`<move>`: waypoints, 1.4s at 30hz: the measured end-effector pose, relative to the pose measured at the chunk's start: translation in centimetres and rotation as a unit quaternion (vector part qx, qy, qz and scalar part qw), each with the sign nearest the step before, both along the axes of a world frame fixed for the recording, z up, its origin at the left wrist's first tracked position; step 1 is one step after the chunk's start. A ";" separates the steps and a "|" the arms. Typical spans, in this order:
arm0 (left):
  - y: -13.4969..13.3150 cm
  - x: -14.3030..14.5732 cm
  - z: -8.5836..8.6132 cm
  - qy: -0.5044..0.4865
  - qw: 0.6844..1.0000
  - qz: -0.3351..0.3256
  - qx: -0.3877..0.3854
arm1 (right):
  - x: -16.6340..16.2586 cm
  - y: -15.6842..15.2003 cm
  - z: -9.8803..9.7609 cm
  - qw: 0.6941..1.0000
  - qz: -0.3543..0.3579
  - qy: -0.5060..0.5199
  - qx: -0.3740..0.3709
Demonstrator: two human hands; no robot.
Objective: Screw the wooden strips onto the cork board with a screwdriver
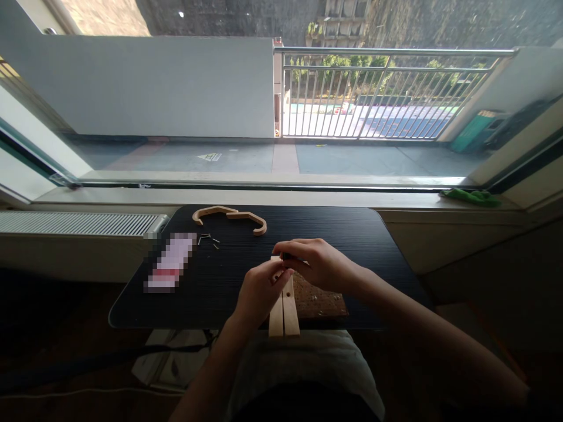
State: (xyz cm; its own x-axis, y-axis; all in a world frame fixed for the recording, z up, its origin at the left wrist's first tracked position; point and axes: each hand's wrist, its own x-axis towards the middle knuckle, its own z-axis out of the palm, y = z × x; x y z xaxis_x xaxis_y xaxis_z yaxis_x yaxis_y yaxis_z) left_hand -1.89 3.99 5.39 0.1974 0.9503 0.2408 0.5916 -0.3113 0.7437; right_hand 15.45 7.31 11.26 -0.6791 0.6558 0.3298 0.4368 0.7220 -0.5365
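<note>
Two pale wooden strips point(277, 319) lie side by side, their near ends reaching past the table edge. A round hole shows in the right-hand strip. My left hand point(259, 287) is closed over the strips, thumb and fingertips meeting near their far end; what it pinches is hidden. My right hand point(319, 261) curls in from the right, fingers bent and closed against the left fingertips. A small dark thing point(287, 256) shows between its fingers, too covered to name. Beneath the right hand, beside the strips, rests a brown, scuffed wooden board point(319, 296).
On the black table point(334, 225) lie two curved wooden hook-shaped pieces point(215, 210) at the back and several small screws or nails point(215, 240). A blurred pink-and-white packet point(171, 261) sits at left. Beyond are a radiator point(79, 223), windowsill and green cloth point(470, 197).
</note>
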 end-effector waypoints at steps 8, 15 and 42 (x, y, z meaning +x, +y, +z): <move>0.2 0.2 -0.5 -0.045 0.998 0.044 -0.022 | -0.3 0.0 0.3 1.000 -0.016 -0.015 -0.004; 0.3 0.2 -0.3 -0.019 1.000 0.022 -0.011 | -0.2 0.2 -0.9 0.997 -0.071 -0.007 0.035; 0.3 -0.5 -0.1 -0.012 0.999 -0.011 -0.036 | -0.2 -0.6 -1.3 0.997 -0.022 0.067 -0.010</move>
